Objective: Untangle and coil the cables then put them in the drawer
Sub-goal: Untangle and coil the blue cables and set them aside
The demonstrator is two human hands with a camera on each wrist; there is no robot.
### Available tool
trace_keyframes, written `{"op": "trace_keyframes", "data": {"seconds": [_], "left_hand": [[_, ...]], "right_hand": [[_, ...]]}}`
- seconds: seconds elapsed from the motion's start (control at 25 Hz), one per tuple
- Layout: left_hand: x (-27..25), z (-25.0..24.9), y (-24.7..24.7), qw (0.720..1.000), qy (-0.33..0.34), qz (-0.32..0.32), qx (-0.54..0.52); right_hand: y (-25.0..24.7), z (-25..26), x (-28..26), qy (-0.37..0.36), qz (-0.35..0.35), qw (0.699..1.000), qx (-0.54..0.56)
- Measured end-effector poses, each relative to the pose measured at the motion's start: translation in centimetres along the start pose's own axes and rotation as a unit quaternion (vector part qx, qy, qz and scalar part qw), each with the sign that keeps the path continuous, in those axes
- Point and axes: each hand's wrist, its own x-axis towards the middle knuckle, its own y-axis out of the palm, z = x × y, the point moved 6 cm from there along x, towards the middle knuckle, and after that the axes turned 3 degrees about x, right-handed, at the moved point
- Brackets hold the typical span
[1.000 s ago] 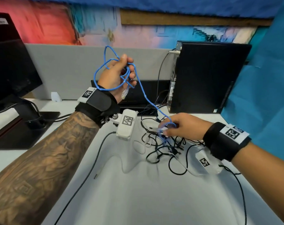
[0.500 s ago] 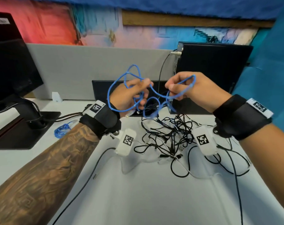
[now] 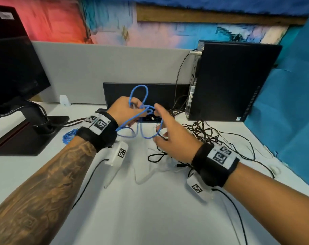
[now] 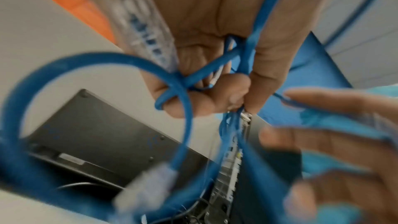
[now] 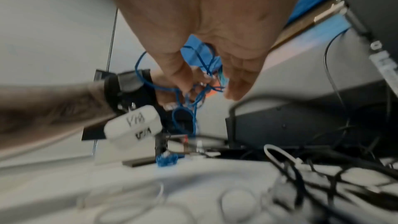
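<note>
I am coiling the blue cable (image 3: 143, 110). It hangs in loops over the counter (image 3: 150, 209), up at 12 o'clock from me. My left hand (image 3: 122, 109) grips it tight. My right hand (image 3: 169, 137) has straight fingers hooked through 1 loop, gripping nothing. Next I think I must wrap another loop. The black cables (image 3: 208, 133) wait at 3 o'clock. I see no drawer, and both wrist views are blurry.

A thin blue cable (image 3: 139, 110) hangs in loose, crossing loops from the curled fingers of the left hand (image 3: 122, 110), one loop standing above them. A tangle of black cables (image 3: 205, 134) lies just beyond the right hand's (image 3: 169, 137) fingers, on the white desk (image 3: 150, 209).
</note>
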Motion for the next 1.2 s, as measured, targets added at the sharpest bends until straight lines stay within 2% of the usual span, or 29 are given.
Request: {"op": "trace_keyframes", "data": {"seconds": [0.08,0.16,0.24,0.28,0.32,0.4,0.44,0.52,0.56,0.64,0.72,0.76,0.8,0.84,0.92,1.0,1.04,1.12,1.2], "left_hand": [[0.1,1.9,-2.4,0.998,-0.039,-0.056,0.015],[-0.1,3.1,-4.7,0.993,-0.060,-0.097,0.009],[-0.3,3.8,-6.2,0.991,-0.064,-0.118,-0.011],[-0.4,3.9,-6.5,0.991,-0.064,-0.116,-0.033],[-0.6,3.9,-6.4,0.990,-0.063,-0.111,-0.061],[-0.8,3.5,-6.5,0.985,-0.065,-0.109,-0.117],[-0.8,3.3,-6.6,0.983,-0.063,-0.109,-0.130],[-0.9,3.0,-6.7,0.985,-0.051,-0.101,-0.127],[-0.9,2.8,-6.5,0.988,-0.045,-0.088,-0.120],[-0.8,2.2,-5.6,0.993,-0.032,-0.046,-0.103],[-1.1,1.5,-4.2,0.995,-0.018,0.010,-0.093],[-1.4,1.2,-3.5,0.995,-0.016,0.040,-0.088],[-1.6,0.8,-3.0,0.995,-0.014,0.062,-0.082],[-1.8,0.3,-2.4,0.994,-0.009,0.075,-0.077],[-2.1,-0.4,-1.2,0.992,-0.001,0.094,-0.085],[-2.2,-0.8,0.8,0.979,-0.011,0.139,-0.148],[-2.3,-1.0,1.8,0.969,-0.014,0.159,-0.187],[-2.3,-1.1,2.7,0.952,-0.011,0.179,-0.247],[-2.3,-0.7,2.3,0.939,-0.027,0.152,-0.308]], "right_hand": [[2.9,-1.1,-0.2,0.056,0.070,0.995,-0.043],[5.6,-2.0,-1.1,0.091,0.175,0.976,-0.086],[7.9,-1.7,-2.4,0.039,0.275,0.939,-0.200],[8.4,-1.5,-2.7,0.005,0.298,0.922,-0.248],[8.3,-1.4,-2.6,-0.011,0.300,0.919,-0.256],[5.9,-1.7,-1.5,0.023,0.237,0.954,-0.180],[3.7,-2.0,-0.6,0.056,0.173,0.976,-0.119],[-1.7,-3.5,0.6,0.110,0.048,0.990,-0.074],[-4.2,-4.5,0.7,0.142,0.016,0.985,-0.100],[-8.2,-7.5,0.2,0.237,0.006,0.954,-0.181],[-10.0,-9.7,-0.4,0.316,0.047,0.915,-0.246],[-10.4,-10.0,-0.5,0.322,0.060,0.905,-0.271],[-10.7,-9.3,-0.4,0.300,0.051,0.910,-0.282],[-10.7,-7.8,-0.1,0.252,0.020,0.930,-0.268],[-10.3,-2.9,0.5,0.135,-0.071,0.979,-0.135],[-8.1,1.7,1.2,0.052,-0.084,0.995,0.027],[-6.5,3.2,1.7,0.030,-0.063,0.994,0.081],[-4.1,4.5,2.9,0.024,-0.042,0.992,0.115],[-3.1,4.4,3.5,0.053,-0.034,0.991,0.120]]}}
